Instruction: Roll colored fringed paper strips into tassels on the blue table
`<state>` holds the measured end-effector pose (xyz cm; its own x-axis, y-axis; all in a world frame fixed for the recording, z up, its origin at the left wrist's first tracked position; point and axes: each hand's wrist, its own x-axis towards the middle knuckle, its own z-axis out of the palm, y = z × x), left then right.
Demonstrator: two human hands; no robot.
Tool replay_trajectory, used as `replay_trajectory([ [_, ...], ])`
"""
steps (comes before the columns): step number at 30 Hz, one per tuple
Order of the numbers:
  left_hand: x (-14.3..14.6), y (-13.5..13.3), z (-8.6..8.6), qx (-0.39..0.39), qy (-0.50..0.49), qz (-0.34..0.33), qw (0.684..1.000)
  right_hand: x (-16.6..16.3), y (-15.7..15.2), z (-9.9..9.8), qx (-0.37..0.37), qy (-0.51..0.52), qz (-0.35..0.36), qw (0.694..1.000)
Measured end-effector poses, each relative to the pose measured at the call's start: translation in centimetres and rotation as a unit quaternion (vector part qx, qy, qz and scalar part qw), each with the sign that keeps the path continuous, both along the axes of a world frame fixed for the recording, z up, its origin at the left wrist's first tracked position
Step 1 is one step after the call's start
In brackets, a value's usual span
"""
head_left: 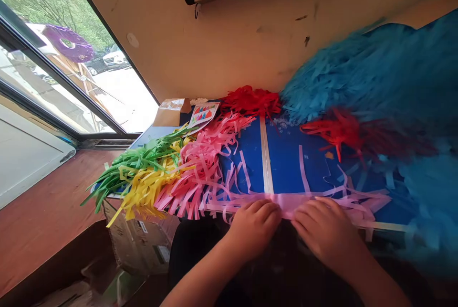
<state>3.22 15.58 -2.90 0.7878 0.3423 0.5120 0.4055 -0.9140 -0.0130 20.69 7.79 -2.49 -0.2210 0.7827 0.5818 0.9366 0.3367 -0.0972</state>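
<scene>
My left hand (255, 227) and my right hand (325, 233) rest side by side at the near edge of a blue table (286, 159). Both are curled, fingers pressed down on a light pink fringed paper strip (286, 203) that runs along that edge. Its cut fringes spread left and right of my hands. What lies under my palms is hidden.
Piles of cut paper fringe lie on the table: green (136, 161), yellow (150, 185) and pink (203, 159) at left, red (252, 100) at the back, red (334, 130) and a large blue mass (386, 73) at right. A cardboard box (139, 242) stands below left; a window (53, 58) lies far left.
</scene>
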Motion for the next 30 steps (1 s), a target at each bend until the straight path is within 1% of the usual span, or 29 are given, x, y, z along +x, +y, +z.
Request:
replay_trajectory([
  [5,-0.5,0.6,0.2,-0.022,0.009,-0.008,1.000,0.4,0.6,0.1,-0.021,0.026,0.004,0.999],
  [9,-1.3,1.3,0.9,-0.061,0.042,0.002,0.997,1.0,0.7,0.3,-0.052,0.046,-0.004,0.998],
  [14,-2.0,1.9,1.7,-0.091,0.071,0.010,0.993,2.0,0.4,0.4,-0.053,0.056,-0.033,0.996],
  [17,-1.8,1.9,2.3,-0.109,0.098,0.036,0.989,2.1,0.6,0.4,-0.083,0.041,-0.067,0.993],
  [20,-1.2,2.0,2.8,-0.125,0.146,0.087,0.978,1.9,1.3,0.5,-0.113,-0.012,-0.112,0.987],
  [22,-0.9,2.1,3.1,-0.129,0.174,0.126,0.968,1.7,1.9,0.8,-0.143,-0.054,-0.143,0.978],
  [24,-0.6,2.3,3.2,-0.130,0.196,0.161,0.959,1.4,2.4,1.3,-0.189,-0.080,-0.168,0.964],
  [26,-0.4,2.5,3.2,-0.127,0.213,0.175,0.953,1.0,2.9,1.9,-0.240,-0.092,-0.193,0.947],
  [30,0.0,3.2,3.1,-0.138,0.231,0.185,0.945,0.1,3.7,3.6,-0.332,-0.099,-0.232,0.909],
])
